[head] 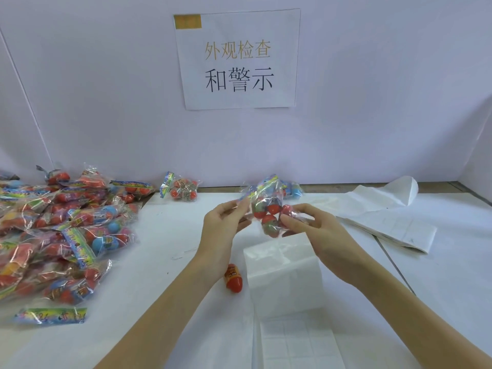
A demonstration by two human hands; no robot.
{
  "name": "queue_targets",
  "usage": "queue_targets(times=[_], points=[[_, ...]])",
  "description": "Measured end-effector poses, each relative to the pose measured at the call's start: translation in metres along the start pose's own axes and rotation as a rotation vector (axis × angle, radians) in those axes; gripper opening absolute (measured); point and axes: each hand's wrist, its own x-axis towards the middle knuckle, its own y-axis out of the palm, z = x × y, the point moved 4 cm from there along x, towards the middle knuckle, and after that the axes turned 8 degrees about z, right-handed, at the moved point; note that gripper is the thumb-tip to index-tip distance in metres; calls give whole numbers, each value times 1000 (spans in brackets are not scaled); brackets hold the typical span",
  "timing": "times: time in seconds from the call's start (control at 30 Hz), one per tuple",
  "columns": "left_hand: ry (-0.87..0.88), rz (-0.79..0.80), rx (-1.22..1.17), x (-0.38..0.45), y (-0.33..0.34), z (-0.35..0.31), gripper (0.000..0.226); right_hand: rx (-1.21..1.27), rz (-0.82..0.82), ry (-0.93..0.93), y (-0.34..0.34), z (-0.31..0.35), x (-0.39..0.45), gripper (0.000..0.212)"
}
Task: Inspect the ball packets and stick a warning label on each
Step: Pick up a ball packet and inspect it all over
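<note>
Packet in play: you've got one clear ball packet (267,209) lifted off the table (186,262), up at centre, just above the near end of the label roll.
Left hand: your left hand (222,227) pinches the packet's upper left edge between thumb and fingertips, right below the printed header.
Right hand: your right hand (316,235) grips the packet's lower right side, fingers closed around the red balls inside.
Long axis: it runs from the colourful header card at the top, leaning away from you, down to the ball end hanging towards the table. Header points up and back at the wall, balls point down at you.
Label roll: the white label roll (285,267) lies on the table under your hands, its strip trailing towards you with blank rectangular labels on it.
Loose ball: one red egg-shaped ball (232,278) sits on the table, just beside the roll's left edge and near your left wrist.
Pile: a big heap of packets (58,230) covers the left of the table, red and blue balls showing.
Strays: one packet (179,189) rests alone by the back wall; another (292,191) peeks out behind the one you hold.
Backing paper: spent white sheets (386,217) are spread at right.
Sign: a printed paper sign (237,59) hangs on the wall.
</note>
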Motion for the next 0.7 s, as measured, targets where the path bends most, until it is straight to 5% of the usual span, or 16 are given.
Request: queue_targets(times=[0.1,0.3,0.43,0.7], points=[[-41,101,16,2,0,-1,63,-27,39,-3,1,0,-1,32],[-12,117,154,4,-4,1,28,-85,-42,-96,-2,5,-3,30],[44,130,105,7,-6,-9,37,-78,-160,-159,-7,4,-2,32],[42,31,-17,6,-5,-8,25,240,25,-8,-6,-6,4,38]])
